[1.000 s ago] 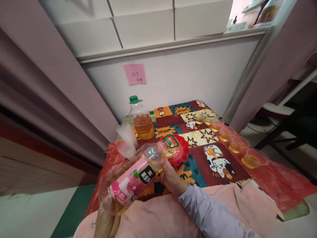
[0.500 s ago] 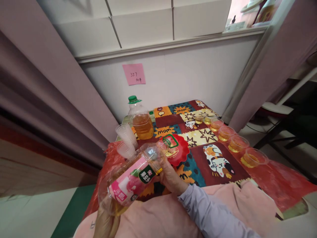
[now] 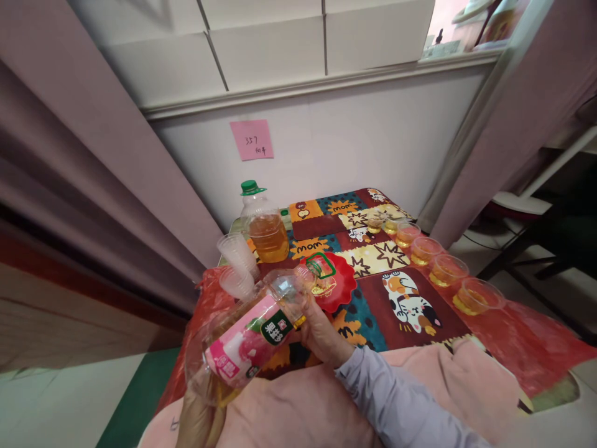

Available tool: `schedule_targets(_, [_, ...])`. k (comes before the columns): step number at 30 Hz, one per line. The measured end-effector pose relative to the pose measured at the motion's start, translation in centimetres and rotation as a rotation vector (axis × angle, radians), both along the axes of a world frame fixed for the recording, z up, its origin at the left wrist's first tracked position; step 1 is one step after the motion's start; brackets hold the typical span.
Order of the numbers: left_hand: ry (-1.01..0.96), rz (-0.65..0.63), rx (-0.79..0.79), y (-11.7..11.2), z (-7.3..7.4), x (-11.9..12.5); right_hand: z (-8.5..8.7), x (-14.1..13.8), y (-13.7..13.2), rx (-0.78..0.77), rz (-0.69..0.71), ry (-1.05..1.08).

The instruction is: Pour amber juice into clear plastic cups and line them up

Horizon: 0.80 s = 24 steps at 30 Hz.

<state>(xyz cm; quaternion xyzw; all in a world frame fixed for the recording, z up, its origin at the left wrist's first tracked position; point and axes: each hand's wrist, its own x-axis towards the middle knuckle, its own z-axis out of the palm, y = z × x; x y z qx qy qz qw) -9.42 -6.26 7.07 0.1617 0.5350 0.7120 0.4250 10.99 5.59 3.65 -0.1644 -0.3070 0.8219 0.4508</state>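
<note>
A big clear juice bottle with a pink label lies tilted across the front of the table, its neck up and to the right. Amber liquid shows inside it. My left hand is closed around its base, partly hidden by the bottle. Near the neck, my right hand grips the bottle. The green ring at its mouth hangs over a red scalloped plate. A clear cup seems to stand on that plate, though the bottle neck partly covers it, so I cannot tell its level.
A second bottle with a green cap stands upright behind, beside stacked clear cups. Several cups of pale yellow liquid form a row along the right side. Patterned mats cover the table, and a pink cloth lies in front.
</note>
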Motion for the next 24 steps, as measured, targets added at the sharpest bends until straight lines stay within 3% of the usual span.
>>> schedule_targets(9, [0.03,-0.009,-0.027,0.05,-0.47,-0.23,-0.32,0.0,-0.06,-0.007,-0.006,0.006])
schedule_targets(24, [0.043,0.006,-0.013,0.13,0.07,0.13,0.17,0.04,-0.1,-0.011,-0.001,-0.011])
